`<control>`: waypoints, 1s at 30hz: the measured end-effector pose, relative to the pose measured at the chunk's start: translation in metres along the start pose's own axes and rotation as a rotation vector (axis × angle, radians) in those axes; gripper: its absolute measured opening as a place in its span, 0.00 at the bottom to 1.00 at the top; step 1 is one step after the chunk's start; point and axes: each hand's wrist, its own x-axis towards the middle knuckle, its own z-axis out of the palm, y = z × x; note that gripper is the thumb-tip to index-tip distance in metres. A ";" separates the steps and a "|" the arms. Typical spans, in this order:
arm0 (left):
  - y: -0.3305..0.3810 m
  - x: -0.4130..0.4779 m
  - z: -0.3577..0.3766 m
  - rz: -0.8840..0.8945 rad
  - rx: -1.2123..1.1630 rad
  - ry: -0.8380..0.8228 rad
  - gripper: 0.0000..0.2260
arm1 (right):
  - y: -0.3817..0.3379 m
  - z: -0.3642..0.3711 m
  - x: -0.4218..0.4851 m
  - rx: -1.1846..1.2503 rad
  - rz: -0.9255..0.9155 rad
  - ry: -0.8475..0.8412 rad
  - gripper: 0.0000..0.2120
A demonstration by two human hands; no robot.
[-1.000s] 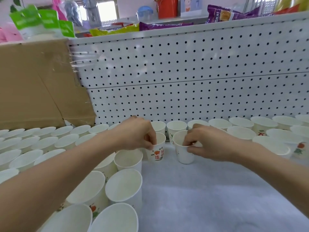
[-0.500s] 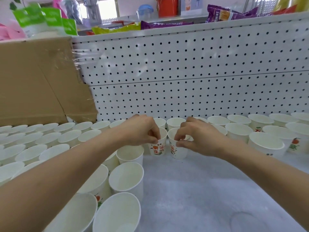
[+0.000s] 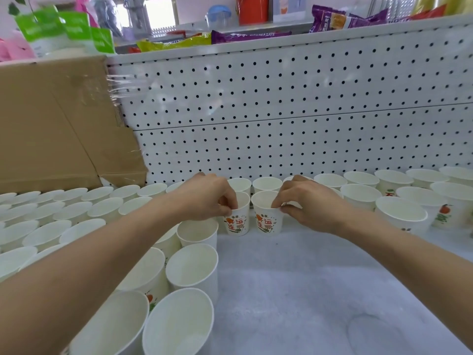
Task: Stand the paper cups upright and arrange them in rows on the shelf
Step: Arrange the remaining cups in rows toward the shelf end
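Two white paper cups with red and green print stand upright side by side on the shelf, just in front of the back row. My left hand (image 3: 208, 197) pinches the rim of the left cup (image 3: 237, 221). My right hand (image 3: 307, 203) pinches the rim of the right cup (image 3: 267, 221). Several more upright cups (image 3: 76, 221) fill the shelf's left side in rows. Other cups (image 3: 399, 216) stand in rows at the right.
A white pegboard wall (image 3: 281, 124) backs the shelf (image 3: 307, 290). A taped cardboard box (image 3: 56, 129) sits at the back left above the cups. Snack bags (image 3: 245, 37) lie on the ledge above. Bare shelf surface lies between the two cup groups.
Both hands have carried their cups farther back and closer together. The two cups now stand side by side with their prints facing me.
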 end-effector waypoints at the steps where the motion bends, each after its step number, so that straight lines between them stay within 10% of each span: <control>1: 0.000 0.000 0.000 -0.005 0.012 0.001 0.06 | 0.000 0.001 0.000 0.003 0.004 0.000 0.10; 12: 0.067 0.012 -0.020 0.128 -0.094 0.132 0.20 | 0.027 -0.068 -0.062 0.043 0.225 0.167 0.11; 22: 0.145 0.079 0.008 0.201 -0.005 0.076 0.08 | 0.054 -0.091 -0.127 -0.168 0.422 -0.051 0.05; 30: 0.107 0.010 -0.026 0.165 -0.288 -0.031 0.07 | 0.022 -0.075 -0.113 0.004 0.165 -0.081 0.03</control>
